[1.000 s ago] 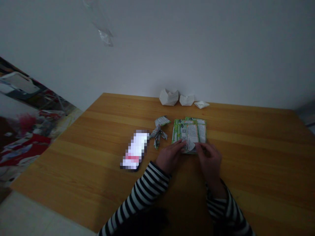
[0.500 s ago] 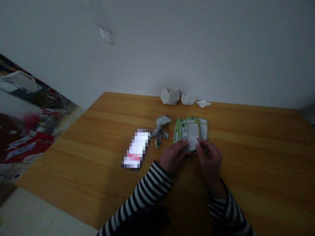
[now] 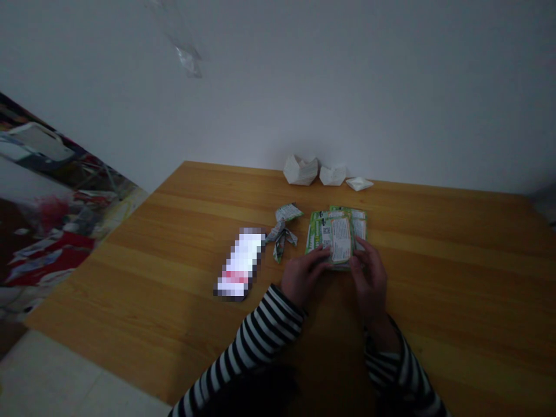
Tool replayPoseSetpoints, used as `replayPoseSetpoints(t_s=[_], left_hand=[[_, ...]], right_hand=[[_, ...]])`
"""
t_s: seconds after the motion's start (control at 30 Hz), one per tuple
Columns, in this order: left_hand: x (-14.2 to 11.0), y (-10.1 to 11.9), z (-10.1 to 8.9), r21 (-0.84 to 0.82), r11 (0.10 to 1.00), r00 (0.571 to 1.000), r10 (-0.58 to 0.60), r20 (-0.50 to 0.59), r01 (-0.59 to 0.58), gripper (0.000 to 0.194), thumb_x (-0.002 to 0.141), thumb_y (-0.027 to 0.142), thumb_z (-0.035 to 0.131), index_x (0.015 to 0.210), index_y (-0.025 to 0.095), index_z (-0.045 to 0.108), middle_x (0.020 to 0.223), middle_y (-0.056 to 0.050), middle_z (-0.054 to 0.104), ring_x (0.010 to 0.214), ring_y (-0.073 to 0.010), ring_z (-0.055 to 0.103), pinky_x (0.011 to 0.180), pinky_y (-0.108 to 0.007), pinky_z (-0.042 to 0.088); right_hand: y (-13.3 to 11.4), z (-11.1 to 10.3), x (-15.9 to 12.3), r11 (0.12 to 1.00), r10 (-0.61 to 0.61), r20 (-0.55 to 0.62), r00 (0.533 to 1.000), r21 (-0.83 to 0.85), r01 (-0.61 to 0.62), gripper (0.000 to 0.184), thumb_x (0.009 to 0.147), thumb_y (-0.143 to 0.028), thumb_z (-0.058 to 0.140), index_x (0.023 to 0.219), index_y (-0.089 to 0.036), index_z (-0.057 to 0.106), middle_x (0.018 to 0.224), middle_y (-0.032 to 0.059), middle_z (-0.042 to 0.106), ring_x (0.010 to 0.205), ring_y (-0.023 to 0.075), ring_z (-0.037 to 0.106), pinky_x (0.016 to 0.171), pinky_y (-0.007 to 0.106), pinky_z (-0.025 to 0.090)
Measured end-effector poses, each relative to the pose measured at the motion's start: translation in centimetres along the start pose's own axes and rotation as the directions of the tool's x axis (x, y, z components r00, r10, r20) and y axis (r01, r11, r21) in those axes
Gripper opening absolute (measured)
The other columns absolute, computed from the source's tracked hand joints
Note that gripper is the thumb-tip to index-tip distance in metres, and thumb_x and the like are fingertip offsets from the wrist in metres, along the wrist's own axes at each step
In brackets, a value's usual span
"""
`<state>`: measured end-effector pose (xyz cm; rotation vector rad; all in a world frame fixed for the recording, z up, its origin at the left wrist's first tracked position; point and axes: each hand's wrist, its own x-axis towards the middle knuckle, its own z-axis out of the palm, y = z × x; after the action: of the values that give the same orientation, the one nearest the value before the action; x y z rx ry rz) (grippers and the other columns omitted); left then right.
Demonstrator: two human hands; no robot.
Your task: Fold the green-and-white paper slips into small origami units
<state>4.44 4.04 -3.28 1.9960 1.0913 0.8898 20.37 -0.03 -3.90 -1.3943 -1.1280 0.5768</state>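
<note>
A printed green-and-white paper [image 3: 340,240] with a folded look lies on top of several similar printed papers [image 3: 358,221] on the wooden table. My left hand [image 3: 304,272] grips its lower left side, thumb and fingers closed there. At its right edge, my right hand [image 3: 370,275] pinches with thumb and forefinger. Just left of the papers is a folded paper shape [image 3: 282,233], bow-like, made of the same kind of printed paper. Beyond it to the left lies a phone [image 3: 241,263] with a lit, blurred-out screen.
Along the wall stand a larger folded white paper cup shape [image 3: 300,171], a smaller one [image 3: 333,175] and a flat white paper boat [image 3: 359,183]. The table's [image 3: 143,278] left edge drops to a tiled floor. Red cloth and clutter [image 3: 52,255] lie beyond.
My right hand has slid a little, its fingertips moving from the paper's lower part to its right edge. More of the paper's lower edge shows. My left hand is almost unchanged.
</note>
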Motion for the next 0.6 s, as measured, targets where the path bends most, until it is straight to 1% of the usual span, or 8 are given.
replayPoseSetpoints(t_s=[0.17,0.3,0.43,0.6], left_hand=[[-0.04,0.24,0.14,-0.052,0.998,0.998,-0.044,-0.046,0.042,0.028,0.087,0.033,0.058,0.11,0.021,0.066,0.115,-0.008,0.069,0.111,-0.0231,0.063,0.096,-0.042,0.051],[-0.02,0.35,0.15,-0.067,0.997,0.997,-0.051,-0.05,0.048,0.028,0.088,0.034,0.056,0.111,0.021,0.066,0.115,-0.007,0.069,0.111,-0.0228,0.062,0.096,-0.042,0.051],[0.02,0.54,0.15,-0.064,0.997,0.997,-0.047,-0.061,0.043,0.027,0.089,0.032,0.054,0.11,0.02,0.066,0.113,-0.008,0.07,0.111,-0.0215,0.062,0.096,-0.039,0.052],[0.0,0.69,0.15,-0.053,0.998,0.996,-0.04,-0.075,0.036,0.026,0.09,0.032,0.053,0.108,0.019,0.066,0.112,-0.007,0.071,0.11,-0.021,0.063,0.094,-0.039,0.053]], right_hand=[[-0.19,0.1,0.04,0.998,0.002,0.018,1.0,0.057,-0.004,0.046,0.087,-0.037,0.053,0.129,-0.018,0.051,0.101,0.0122,0.07,0.086,0.0256,0.067,0.075,0.04,0.053],[-0.08,0.08,0.05,0.997,0.007,0.024,1.0,0.076,-0.009,0.046,0.087,-0.037,0.054,0.129,-0.019,0.05,0.102,0.0124,0.07,0.086,0.0257,0.067,0.074,0.04,0.053],[0.13,0.02,0.05,0.999,0.001,0.026,1.0,0.049,-0.002,0.046,0.087,-0.035,0.053,0.13,-0.019,0.049,0.099,0.0118,0.07,0.084,0.0249,0.067,0.072,0.039,0.053],[0.25,-0.03,-0.01,1.0,-0.003,-0.003,1.0,0.02,0.003,0.046,0.086,-0.033,0.054,0.13,-0.018,0.05,0.097,0.0104,0.069,0.084,0.0239,0.065,0.075,0.039,0.051]])
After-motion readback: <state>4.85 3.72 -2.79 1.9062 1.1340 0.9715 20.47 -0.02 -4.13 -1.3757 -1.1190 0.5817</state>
